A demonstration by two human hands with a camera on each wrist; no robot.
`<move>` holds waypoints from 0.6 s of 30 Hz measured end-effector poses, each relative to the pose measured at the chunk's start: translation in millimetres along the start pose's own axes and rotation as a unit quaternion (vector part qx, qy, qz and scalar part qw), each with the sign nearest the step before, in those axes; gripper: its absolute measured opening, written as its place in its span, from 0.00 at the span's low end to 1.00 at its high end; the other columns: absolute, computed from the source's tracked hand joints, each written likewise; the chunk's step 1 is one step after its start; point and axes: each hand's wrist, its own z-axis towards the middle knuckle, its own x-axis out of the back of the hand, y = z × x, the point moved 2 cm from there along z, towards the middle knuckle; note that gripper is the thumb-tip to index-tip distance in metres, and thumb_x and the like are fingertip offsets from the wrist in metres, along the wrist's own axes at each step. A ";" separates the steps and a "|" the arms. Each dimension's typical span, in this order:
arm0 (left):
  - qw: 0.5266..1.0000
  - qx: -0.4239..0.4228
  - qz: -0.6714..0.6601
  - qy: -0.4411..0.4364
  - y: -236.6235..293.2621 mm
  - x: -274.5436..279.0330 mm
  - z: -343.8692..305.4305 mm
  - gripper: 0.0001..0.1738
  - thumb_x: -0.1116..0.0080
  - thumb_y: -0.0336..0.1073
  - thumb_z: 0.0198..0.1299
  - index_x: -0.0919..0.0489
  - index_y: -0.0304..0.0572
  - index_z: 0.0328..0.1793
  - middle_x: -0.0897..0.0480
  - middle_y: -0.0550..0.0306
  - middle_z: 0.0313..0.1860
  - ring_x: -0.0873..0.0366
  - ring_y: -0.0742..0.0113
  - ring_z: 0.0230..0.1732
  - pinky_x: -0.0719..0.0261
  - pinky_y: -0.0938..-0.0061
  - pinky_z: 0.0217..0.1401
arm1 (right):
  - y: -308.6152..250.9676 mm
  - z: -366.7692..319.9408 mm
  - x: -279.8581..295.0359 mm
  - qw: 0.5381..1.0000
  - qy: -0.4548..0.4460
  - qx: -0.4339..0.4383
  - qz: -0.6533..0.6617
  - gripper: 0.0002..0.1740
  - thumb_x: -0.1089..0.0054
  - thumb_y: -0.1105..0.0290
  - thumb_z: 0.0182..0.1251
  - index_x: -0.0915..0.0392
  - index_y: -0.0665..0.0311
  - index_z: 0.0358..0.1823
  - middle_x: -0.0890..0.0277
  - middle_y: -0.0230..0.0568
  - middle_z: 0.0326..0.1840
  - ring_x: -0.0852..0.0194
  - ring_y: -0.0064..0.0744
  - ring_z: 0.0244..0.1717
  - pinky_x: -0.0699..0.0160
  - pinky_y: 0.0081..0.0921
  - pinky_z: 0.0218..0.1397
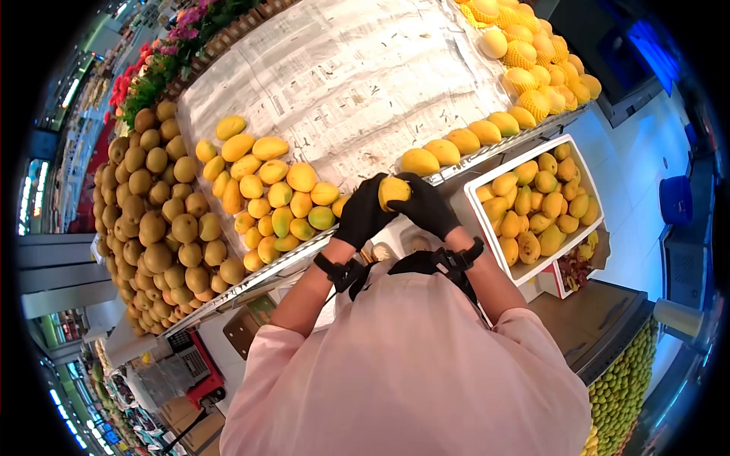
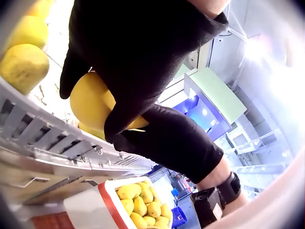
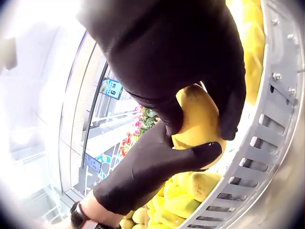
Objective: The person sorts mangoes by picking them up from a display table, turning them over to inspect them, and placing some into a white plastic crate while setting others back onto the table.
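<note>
Left hand [image 1: 363, 213] and right hand [image 1: 430, 208] both clamp one mango [image 1: 394, 194] at the near edge of the bench [image 1: 342, 83]; probably it's being checked, and setting it down would need one grip loosened.

Brown fruit [image 1: 158, 258]: heaped high at left in the head view
Flowers [image 1: 122, 90]: red and pink, with green leaves, just beyond the brown fruit
Blue bin [image 1: 676, 201]: 1, at far right, by the pale floor [image 1: 635, 228]
Green fruit [image 1: 625, 384]: piled at lower right
Sign [image 3: 112, 89]: 1, blue and white, showing a sideways 9
</note>
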 end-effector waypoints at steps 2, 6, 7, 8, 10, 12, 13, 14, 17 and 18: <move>0.996 -0.029 0.056 0.068 -12.8 -3.4 11.4 0.36 0.27 0.39 0.46 0.29 0.37 0.61 0.22 0.41 0.53 0.23 0.43 0.54 0.24 0.62 0.56 | 18.9 15.2 -1.6 0.997 -0.023 0.013 0.076 0.30 0.30 0.67 0.56 0.30 0.65 0.60 0.22 0.47 0.52 0.23 0.34 0.53 0.22 0.29 0.54; 0.992 0.050 0.048 0.103 -36.0 0.7 33.0 0.38 0.23 0.39 0.41 0.31 0.40 0.58 0.21 0.43 0.51 0.21 0.47 0.52 0.22 0.63 0.55 | 31.1 18.2 11.3 0.997 -0.023 -0.034 0.071 0.27 0.36 0.73 0.58 0.30 0.66 0.61 0.22 0.46 0.53 0.20 0.37 0.50 0.20 0.29 0.51; 0.992 0.058 0.035 0.109 -37.5 4.2 35.2 0.39 0.23 0.39 0.41 0.31 0.40 0.59 0.21 0.44 0.50 0.21 0.48 0.52 0.22 0.63 0.55 | 20.9 17.0 16.0 0.995 -0.026 -0.078 0.063 0.27 0.37 0.74 0.57 0.30 0.66 0.60 0.22 0.48 0.52 0.20 0.41 0.51 0.21 0.31 0.52; 0.991 0.065 0.023 0.114 -39.5 8.2 35.9 0.39 0.23 0.39 0.40 0.31 0.40 0.59 0.20 0.45 0.50 0.21 0.50 0.52 0.22 0.64 0.54 | 13.0 14.6 21.8 0.976 -0.099 -0.182 0.065 0.27 0.40 0.77 0.56 0.30 0.66 0.60 0.22 0.50 0.53 0.19 0.44 0.49 0.20 0.33 0.48; 0.989 0.088 0.008 0.119 -41.8 15.7 35.2 0.41 0.22 0.40 0.39 0.33 0.42 0.60 0.20 0.47 0.50 0.20 0.54 0.53 0.21 0.65 0.54 | 22.8 16.9 10.0 0.985 -0.138 -0.095 -0.026 0.26 0.41 0.76 0.55 0.30 0.67 0.59 0.22 0.53 0.51 0.18 0.44 0.46 0.19 0.34 0.45; 0.985 0.101 -0.004 0.136 -41.0 20.4 33.7 0.41 0.22 0.39 0.38 0.32 0.40 0.59 0.21 0.45 0.50 0.21 0.50 0.52 0.22 0.64 0.55 | 25.6 22.1 -1.8 0.978 -0.180 -0.098 -0.042 0.25 0.43 0.76 0.55 0.31 0.68 0.57 0.21 0.58 0.44 0.16 0.44 0.33 0.18 0.33 0.36; 0.983 0.107 -0.009 0.147 -40.3 23.8 33.9 0.41 0.22 0.38 0.37 0.32 0.39 0.59 0.21 0.45 0.50 0.21 0.48 0.52 0.22 0.63 0.55 | 23.0 28.1 -7.4 0.969 -0.208 -0.122 -0.058 0.25 0.43 0.76 0.55 0.31 0.68 0.57 0.20 0.58 0.42 0.16 0.43 0.30 0.19 0.33 0.32; 0.983 0.105 -0.003 0.147 -39.0 26.6 33.4 0.41 0.22 0.39 0.37 0.32 0.39 0.59 0.22 0.45 0.51 0.22 0.49 0.53 0.23 0.64 0.56 | 19.9 34.9 -12.5 0.958 -0.237 -0.146 -0.074 0.25 0.43 0.76 0.56 0.32 0.68 0.57 0.20 0.58 0.39 0.17 0.42 0.27 0.20 0.32 0.29; 0.982 0.104 0.015 0.156 -46.0 24.4 29.4 0.43 0.21 0.39 0.38 0.34 0.42 0.61 0.21 0.47 0.52 0.21 0.54 0.53 0.22 0.65 0.55 | 31.4 50.6 -27.3 0.948 -0.256 -0.171 -0.082 0.22 0.46 0.75 0.58 0.33 0.68 0.56 0.19 0.57 0.30 0.19 0.41 0.19 0.24 0.33 0.19; 0.982 0.109 0.014 0.151 -43.6 25.2 27.7 0.43 0.21 0.38 0.38 0.34 0.42 0.61 0.22 0.47 0.53 0.21 0.55 0.53 0.22 0.66 0.56 | 30.9 56.4 -29.1 0.946 -0.254 -0.183 -0.078 0.22 0.47 0.75 0.59 0.33 0.68 0.56 0.20 0.57 0.30 0.19 0.41 0.19 0.25 0.33 0.19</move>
